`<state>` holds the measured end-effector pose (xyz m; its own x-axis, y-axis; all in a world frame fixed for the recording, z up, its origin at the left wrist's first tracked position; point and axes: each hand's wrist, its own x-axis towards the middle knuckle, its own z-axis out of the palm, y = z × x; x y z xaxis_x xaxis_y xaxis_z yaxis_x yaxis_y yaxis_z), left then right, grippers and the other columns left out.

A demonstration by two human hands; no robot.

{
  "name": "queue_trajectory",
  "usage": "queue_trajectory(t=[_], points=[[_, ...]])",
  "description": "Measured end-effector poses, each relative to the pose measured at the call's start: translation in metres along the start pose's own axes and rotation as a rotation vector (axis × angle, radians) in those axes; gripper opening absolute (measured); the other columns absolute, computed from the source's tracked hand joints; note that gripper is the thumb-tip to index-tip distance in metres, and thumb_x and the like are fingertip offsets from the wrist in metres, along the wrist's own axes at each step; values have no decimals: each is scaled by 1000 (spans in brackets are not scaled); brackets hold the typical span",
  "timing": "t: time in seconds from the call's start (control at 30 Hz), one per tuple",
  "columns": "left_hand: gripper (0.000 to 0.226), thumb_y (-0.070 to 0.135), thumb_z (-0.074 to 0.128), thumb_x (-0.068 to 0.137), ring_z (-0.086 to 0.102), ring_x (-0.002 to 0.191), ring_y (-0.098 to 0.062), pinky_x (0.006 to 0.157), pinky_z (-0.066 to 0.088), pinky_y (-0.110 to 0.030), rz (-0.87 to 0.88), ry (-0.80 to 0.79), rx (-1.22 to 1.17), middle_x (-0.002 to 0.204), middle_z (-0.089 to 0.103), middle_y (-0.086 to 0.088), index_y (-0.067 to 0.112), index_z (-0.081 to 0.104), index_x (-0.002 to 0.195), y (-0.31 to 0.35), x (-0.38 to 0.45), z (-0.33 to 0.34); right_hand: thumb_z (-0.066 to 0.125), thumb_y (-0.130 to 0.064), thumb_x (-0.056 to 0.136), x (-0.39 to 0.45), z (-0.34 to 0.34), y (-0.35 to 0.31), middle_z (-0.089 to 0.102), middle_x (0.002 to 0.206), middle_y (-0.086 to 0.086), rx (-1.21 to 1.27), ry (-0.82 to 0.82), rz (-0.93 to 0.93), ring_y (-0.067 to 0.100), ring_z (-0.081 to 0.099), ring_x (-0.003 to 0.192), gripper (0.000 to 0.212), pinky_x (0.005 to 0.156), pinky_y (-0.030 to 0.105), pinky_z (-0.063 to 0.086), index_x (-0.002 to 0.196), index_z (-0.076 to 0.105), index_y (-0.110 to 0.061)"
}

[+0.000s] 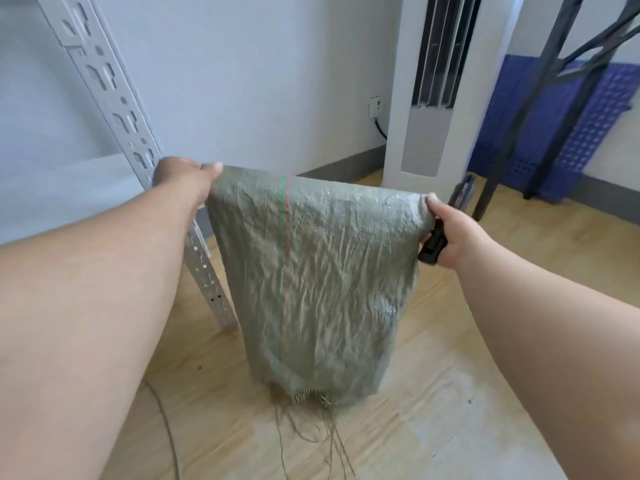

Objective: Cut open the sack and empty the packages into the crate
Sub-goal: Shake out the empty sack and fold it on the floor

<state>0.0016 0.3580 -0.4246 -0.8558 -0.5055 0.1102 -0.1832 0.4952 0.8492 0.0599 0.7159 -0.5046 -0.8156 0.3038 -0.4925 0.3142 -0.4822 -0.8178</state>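
Mid-frame, the limp sack (pixel 318 282) hangs over wood floor (pixel 450 375), frayed end down. Left hand (pixel 185 178) and right hand (pixel 450 233) each pinch a top corner; right grip also clasps a black tool (pixel 433 245). Blue crate (pixel 561 133) stands upper right, beside a white tower unit (pixel 440 98).

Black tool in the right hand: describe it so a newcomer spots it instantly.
Start at the grey-green woven sack held up mid-frame. Follow its top edge to the right hand pinching the corner. The black plastic tool pokes from that fist, the only black item touching the sack.

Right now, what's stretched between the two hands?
In the head view, only the sack spans between the left hand and right hand, hanging limp; the right hand also grips a black tool.
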Motion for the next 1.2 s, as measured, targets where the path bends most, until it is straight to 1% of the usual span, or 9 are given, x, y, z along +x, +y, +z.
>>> queue_trajectory(t=[0.17,0.23,0.37,0.5,0.7,0.83,1.0,1.1,1.2], points=[[49,31,66,89,55,119,-24,96,47,-38,-107,-439,181,130,57,-8,6,52,128,8,-11,12,74,-47,76,22,1,-11,53,64,5,-574,280,-117,18,45,46,47,48,27,42,96,56,-9],[45,21,65,90,58,113,-31,91,50,-41,-51,-365,405,131,55,-16,2,52,128,10,-12,15,73,-30,82,28,-2,-12,50,62,6,-589,216,-114,18,43,44,34,48,27,40,100,55,-9],[46,9,51,97,62,102,-31,59,58,-34,-171,-319,346,150,32,-16,2,37,140,11,-15,29,68,-13,88,38,0,-13,65,74,10,-537,119,-23,17,61,52,31,44,26,46,112,50,-9],[48,2,39,101,40,134,-35,95,50,-43,-287,-406,101,159,9,-13,-1,23,146,13,-15,52,67,-12,90,49,11,-11,65,94,14,-389,95,9,29,71,82,39,71,42,59,124,49,-5],[50,8,49,93,50,114,-22,104,41,-43,20,-206,-336,130,47,-3,23,34,139,47,4,77,55,-14,94,53,30,-51,65,99,9,-272,154,-360,23,67,89,19,94,47,52,113,53,-12],[32,19,49,94,54,105,-14,103,43,-39,183,-91,-562,104,53,14,28,44,124,76,10,74,55,-25,94,39,35,-82,64,99,3,-231,173,-628,25,65,99,4,93,42,52,97,54,-27],[14,30,49,91,59,101,-20,96,48,-45,228,44,-651,107,61,1,26,53,103,69,5,62,53,-29,92,19,33,-75,62,88,-13,-199,228,-812,12,66,90,9,88,34,52,87,52,-36],[5,38,51,89,58,91,-19,82,52,-43,152,5,-562,103,62,2,36,56,89,7,-23,67,52,-29,95,16,3,-11,63,100,-8,-175,310,-696,18,66,95,14,87,34,54,108,57,-30],[17,35,51,93,54,90,-19,78,40,-30,-2,-79,-307,99,60,2,25,61,102,-98,-67,78,52,-28,97,16,-42,82,65,106,3,-187,361,-348,24,70,80,23,66,32,56,119,54,-22]])
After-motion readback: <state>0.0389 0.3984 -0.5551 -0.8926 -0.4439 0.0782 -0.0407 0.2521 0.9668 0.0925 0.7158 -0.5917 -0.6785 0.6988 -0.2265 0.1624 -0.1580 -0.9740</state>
